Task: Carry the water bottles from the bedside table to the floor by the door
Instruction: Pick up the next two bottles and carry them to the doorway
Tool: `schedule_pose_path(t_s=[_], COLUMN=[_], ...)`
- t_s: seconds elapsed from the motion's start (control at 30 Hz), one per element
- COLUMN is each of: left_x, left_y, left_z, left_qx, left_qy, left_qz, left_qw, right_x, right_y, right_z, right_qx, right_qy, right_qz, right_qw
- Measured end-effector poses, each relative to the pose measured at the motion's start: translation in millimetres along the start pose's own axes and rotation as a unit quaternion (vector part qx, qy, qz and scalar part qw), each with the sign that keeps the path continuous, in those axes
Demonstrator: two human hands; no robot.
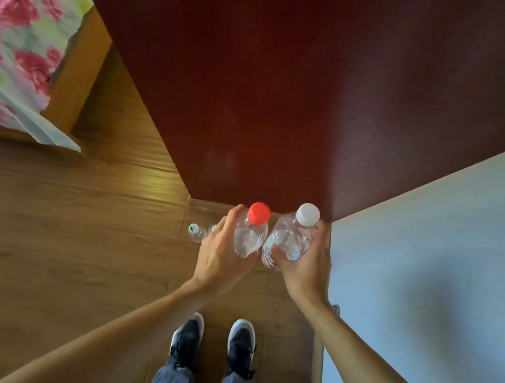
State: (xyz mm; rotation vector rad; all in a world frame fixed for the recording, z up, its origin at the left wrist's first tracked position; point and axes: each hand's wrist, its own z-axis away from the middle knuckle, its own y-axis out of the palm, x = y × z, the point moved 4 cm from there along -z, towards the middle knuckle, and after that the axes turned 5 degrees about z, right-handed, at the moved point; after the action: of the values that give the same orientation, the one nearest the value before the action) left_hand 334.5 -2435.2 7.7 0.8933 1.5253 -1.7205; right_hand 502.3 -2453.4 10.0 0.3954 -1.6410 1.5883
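Note:
My left hand (224, 252) grips a clear water bottle with a red cap (252, 231). Beside it, my right hand (305, 269) holds a clear bottle with a white cap (291, 236). Both bottles are held above the wooden floor, close to the foot of the dark red door (291, 84). On the floor just left of my left hand stands another clear bottle with a green-marked cap (196, 232), and a second one next to it is mostly hidden behind my fingers.
A pale blue wall (441, 280) runs along the right. A bed with a floral cover (17, 38) is at the upper left. My feet in dark shoes (215, 344) stand on the wooden floor (61, 246).

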Motion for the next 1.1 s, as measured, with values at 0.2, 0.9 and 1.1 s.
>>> schedule_pose_path(t_s=[0.2, 0.9, 1.1], left_x=[50, 221, 268], left_y=[55, 179, 205], left_z=[12, 4, -8], left_qx=[-0.006, -0.047, -0.053], left_qy=[-0.009, -0.041, -0.057], left_qz=[-0.025, 0.03, 0.015], left_qw=[1.0, 0.998, 0.997], right_x=[-69, -236, -267], right_y=[36, 179, 219], right_z=[9, 0, -17], right_qx=[0.008, 0.014, 0.011], right_qy=[0.011, 0.048, 0.03], right_qz=[-0.014, -0.039, -0.036], right_qw=[1.0, 0.998, 0.999])
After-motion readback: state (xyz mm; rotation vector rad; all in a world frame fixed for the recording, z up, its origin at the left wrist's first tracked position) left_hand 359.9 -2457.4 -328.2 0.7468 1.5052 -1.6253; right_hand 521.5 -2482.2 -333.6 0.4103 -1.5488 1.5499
